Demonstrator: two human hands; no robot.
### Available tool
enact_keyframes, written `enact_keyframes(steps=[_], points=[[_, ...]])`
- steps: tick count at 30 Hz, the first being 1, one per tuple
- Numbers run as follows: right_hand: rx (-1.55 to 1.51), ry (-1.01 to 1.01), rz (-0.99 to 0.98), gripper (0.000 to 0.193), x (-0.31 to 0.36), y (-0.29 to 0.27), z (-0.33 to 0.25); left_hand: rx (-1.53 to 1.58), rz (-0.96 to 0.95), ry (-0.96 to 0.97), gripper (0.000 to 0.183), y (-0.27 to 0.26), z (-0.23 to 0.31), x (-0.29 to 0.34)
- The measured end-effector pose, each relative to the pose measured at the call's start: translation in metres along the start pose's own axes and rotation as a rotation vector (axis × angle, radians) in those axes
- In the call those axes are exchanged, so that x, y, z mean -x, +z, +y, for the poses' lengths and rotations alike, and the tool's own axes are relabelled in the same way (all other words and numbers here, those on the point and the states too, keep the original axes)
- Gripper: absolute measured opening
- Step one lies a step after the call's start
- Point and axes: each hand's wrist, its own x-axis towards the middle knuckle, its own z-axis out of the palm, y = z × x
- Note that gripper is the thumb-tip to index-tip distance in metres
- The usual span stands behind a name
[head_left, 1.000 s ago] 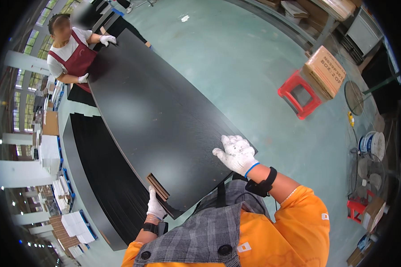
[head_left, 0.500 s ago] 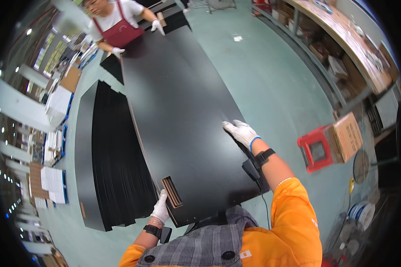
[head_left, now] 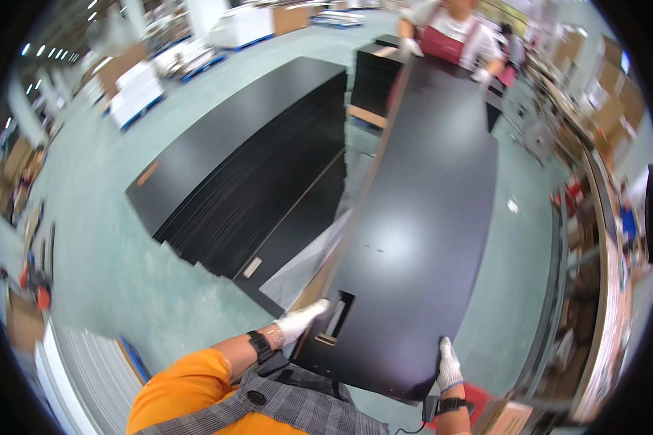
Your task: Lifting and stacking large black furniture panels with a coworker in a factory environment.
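A long black panel stretches away from my waist, with a rectangular slot cut through its near left corner. My left hand, in a white glove, grips the panel's left edge beside that slot. On the near right edge my gloved right hand has hold of the panel, its fingers partly hidden. A co-worker in a red apron stands at the far end, both gloved hands at the panel's edges.
Left of the panel stands a large stack of black panels, with a smaller dark stack beyond it. A workbench with loaded shelves runs along the right. A cardboard box sits low at right, and wrapped pallets stand far left.
My view has swung left, so the panel and co-worker appear farther right. My right hand has shifted from the panel's upper right side to its near right edge. The left hand keeps its grip.
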Motion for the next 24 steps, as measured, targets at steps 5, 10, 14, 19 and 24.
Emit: enact_keyframes(steps=[5,10,14,19,24], points=[[-0.194,0.011,-0.019,0.084,0.036,0.061,-0.017,-0.283,-0.136,0.121,0.108,-0.04,0.014,0.027],[-0.132,0.267,0.113,0.087,0.108,0.13,-0.037,-0.118,-0.267,0.094,0.1,-0.12,0.015,0.061],[-0.147,0.222,0.129,0.089,0.152,0.222,-0.039,0.01,-0.333,0.098,0.094,-0.21,-0.003,0.092],[-0.175,0.064,0.162,0.086,0.214,0.391,-0.048,0.006,-0.301,0.162,0.09,-0.369,0.017,0.115],[-0.255,0.059,0.123,0.085,0.259,0.538,-0.024,-0.106,-0.245,0.255,0.099,-0.518,0.06,0.135]])
